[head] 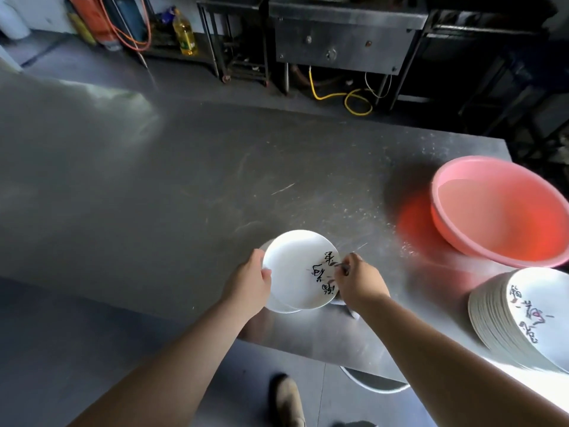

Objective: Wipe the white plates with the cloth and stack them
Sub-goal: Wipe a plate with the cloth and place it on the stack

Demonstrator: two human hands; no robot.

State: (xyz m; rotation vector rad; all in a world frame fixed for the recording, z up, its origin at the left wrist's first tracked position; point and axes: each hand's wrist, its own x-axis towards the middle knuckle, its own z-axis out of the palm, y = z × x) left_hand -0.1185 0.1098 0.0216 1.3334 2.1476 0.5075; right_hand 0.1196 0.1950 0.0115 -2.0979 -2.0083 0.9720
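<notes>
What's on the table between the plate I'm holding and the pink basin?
Nothing: in the head view, only bare scratched steel tabletop separates the held white lettered plate from the pink plastic basin.

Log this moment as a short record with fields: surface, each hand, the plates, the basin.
surface: steel table
left hand: grips the left rim of the held plate
right hand: pinches the held plate's right rim; a bit of cloth shows under the wrist
held plate: white with black lettering, above another plate on the table
plate stack: tall, at the table's right edge, lettered plate on top
basin: pink, behind the stack; contents unclear
</notes>
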